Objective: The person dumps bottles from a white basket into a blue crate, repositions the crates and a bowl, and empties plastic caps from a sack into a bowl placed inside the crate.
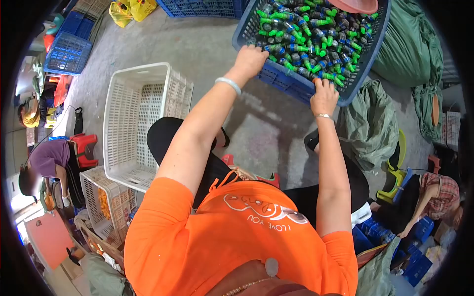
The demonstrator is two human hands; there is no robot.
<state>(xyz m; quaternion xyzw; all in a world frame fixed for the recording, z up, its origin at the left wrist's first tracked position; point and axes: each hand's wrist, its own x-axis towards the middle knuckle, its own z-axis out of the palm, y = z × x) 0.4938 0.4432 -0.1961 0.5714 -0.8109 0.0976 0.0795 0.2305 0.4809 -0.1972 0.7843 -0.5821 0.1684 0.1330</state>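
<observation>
A large blue plastic crate (276,79) full of small dark bottles with bright green caps (316,37) stands on the floor in front of me. My left hand (250,60) grips its near rim at the left, fingers hooked over the edge. Farther right, my right hand (324,97) holds the same rim near the crate's corner, its fingertips curled inside beside the bottles. A pink plastic bowl (356,5) lies on the bottles at the far side, cut off by the frame.
A white crate (111,123) stands to my left, with another white crate (94,197) holding orange items behind it. Green sacks (370,118) lie to the right. One person in purple (49,158) bends at far left; another in plaid (437,195) works at right near blue boxes.
</observation>
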